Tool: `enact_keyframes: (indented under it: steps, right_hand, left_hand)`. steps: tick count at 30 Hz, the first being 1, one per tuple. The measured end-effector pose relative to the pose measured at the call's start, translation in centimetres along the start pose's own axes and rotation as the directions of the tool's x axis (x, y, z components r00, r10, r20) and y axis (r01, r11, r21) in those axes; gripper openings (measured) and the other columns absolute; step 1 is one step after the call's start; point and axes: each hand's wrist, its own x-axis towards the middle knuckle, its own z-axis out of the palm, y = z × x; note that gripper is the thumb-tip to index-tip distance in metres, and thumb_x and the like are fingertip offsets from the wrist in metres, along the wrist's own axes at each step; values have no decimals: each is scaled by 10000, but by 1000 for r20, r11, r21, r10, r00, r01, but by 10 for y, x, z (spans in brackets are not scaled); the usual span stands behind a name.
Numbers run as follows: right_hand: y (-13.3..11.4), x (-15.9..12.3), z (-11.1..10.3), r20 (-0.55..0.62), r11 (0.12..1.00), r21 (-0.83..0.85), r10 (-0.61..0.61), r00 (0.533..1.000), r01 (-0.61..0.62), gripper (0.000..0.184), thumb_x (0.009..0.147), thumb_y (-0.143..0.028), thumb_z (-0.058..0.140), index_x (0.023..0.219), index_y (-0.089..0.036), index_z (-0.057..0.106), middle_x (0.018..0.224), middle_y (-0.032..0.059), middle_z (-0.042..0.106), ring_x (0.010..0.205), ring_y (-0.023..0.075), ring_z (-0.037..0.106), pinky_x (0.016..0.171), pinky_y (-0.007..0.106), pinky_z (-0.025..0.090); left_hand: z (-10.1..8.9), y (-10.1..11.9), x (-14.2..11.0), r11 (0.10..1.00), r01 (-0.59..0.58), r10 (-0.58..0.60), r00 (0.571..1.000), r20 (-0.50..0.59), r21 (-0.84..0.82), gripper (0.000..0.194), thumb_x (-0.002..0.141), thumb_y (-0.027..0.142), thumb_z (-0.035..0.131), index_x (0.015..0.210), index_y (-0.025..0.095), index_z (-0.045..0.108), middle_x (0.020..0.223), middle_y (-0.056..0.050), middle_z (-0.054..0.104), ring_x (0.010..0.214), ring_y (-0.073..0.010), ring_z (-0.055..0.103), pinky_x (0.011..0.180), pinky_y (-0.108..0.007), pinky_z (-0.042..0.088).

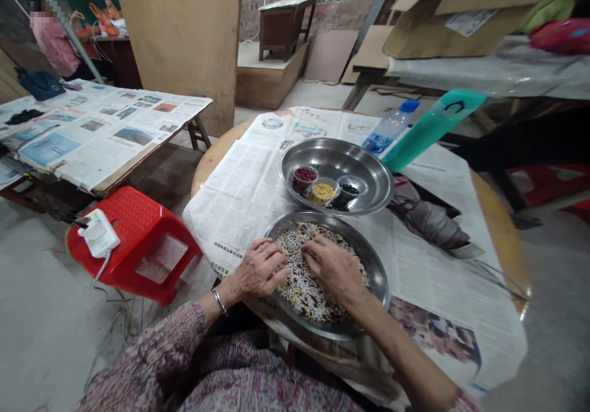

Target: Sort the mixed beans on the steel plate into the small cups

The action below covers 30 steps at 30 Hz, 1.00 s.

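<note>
A wide metal bowl (pixel 378 263) in front of me holds a spread of mixed grains and beans (pixel 299 283), white, yellow, dark red and black. My left hand (pixel 262 267), with a silver bangle at its wrist, lies over the bowl's left rim, fingers loosely stretched and thumb apart. Over the grains, my right hand (pixel 335 269) has its fingertips bent together in a pinch; what is between them is too small to make out. Just behind stands a second metal bowl (pixel 364 154) with small clear cups of red beans (pixel 305 177), yellow beans (pixel 322 192) and black beans (pixel 349 190).
Newspaper (pixel 230 184) covers the round table. A water bottle (pixel 391 126), a teal box (pixel 436 126) and a folded umbrella (pixel 431 220) lie around the far bowl. Left are a red stool (pixel 138 221) with a power strip (pixel 98 233) and another table (pixel 115 123). A person (pixel 55 40) sits beyond.
</note>
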Motion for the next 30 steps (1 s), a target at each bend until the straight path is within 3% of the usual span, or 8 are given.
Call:
enact_keyframes:
  steps: [4,7,11,16,21,26,30]
  right_hand:
    - [20,20,-26,-214,974,8,221,951,-225,256,906,-327,492,920,-217,723,931,62,730,781,190,634,673,302,424]
    - [31,50,-48,-285,946,57,322,903,-319,293,885,-377,511,960,-214,742,970,84,746,803,221,650,674,325,428]
    - [43,94,-61,-203,919,13,388,899,-394,285,853,-350,540,974,-227,767,974,106,751,847,252,658,691,350,437]
    - [55,127,-55,-22,918,-116,379,925,-379,228,786,-322,612,916,-258,789,913,100,756,843,264,661,691,360,443]
    - [61,134,-47,25,916,-153,380,925,-372,189,764,-297,629,856,-250,787,872,112,747,837,265,659,700,365,449]
    - [62,132,-43,-60,922,-113,364,929,-369,195,790,-286,586,846,-229,764,873,115,732,822,259,640,701,367,435]
    - [59,119,-48,-145,925,24,378,915,-378,217,829,-322,553,877,-213,735,878,95,727,799,242,626,694,356,424]
  left_hand:
    - [-1,0,1,999,-7,5,999,37,34,332,1013,362,372,863,174,601,825,-22,638,845,-155,582,1070,-393,372]
    - [-1,0,1,999,-10,9,999,31,38,343,1017,364,361,861,175,601,824,-19,635,843,-150,569,1069,-381,363]
    - [0,-1,0,998,-17,14,999,41,55,352,1022,366,351,855,180,600,828,-17,635,848,-149,565,1075,-372,352]
    - [2,-3,0,996,-26,21,998,65,81,340,1019,367,371,838,182,592,819,-13,633,845,-147,563,1072,-363,351]
    - [3,-4,0,997,-22,17,998,68,70,339,1020,373,371,846,185,592,827,-10,637,846,-141,574,1079,-362,345]
    - [5,-6,-1,998,-20,16,997,80,61,338,1018,376,372,848,184,592,834,-14,640,850,-143,578,1089,-368,339]
    - [8,-7,-1,998,-23,19,997,73,63,339,1014,378,374,844,184,594,831,-16,642,854,-149,575,1089,-375,343]
